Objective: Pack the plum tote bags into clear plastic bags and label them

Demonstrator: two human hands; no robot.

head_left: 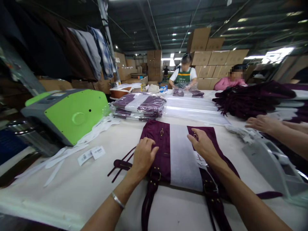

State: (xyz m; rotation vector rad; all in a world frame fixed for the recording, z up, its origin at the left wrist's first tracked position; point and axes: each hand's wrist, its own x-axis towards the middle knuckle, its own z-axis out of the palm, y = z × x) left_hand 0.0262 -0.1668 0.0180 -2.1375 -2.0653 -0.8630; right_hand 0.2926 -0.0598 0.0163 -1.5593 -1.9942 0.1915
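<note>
A dark purple bag (162,154) lies flat on the white table, with a pale grey wrapping band (181,160) round its middle. Over its left part is my left hand (144,154), fingers bent and thumb held apart. My right hand (203,142) is at the upper right of the bag beside a small buckle (195,136), thumb and forefinger spread. Neither hand shows anything gripped; whether the fingertips touch the bag I cannot tell. Toward me extend two buckled straps (149,195). A white tag (200,159) is partly covered by my right forearm.
A green and grey machine (78,112) stands left, near printed label strips (91,154). Behind the bag are plastic-wrapped purple bags (139,104) and clear plastic sheets (192,107). Another person's hands (264,124) are at right by a dark purple pile (252,98). Two people work across the table.
</note>
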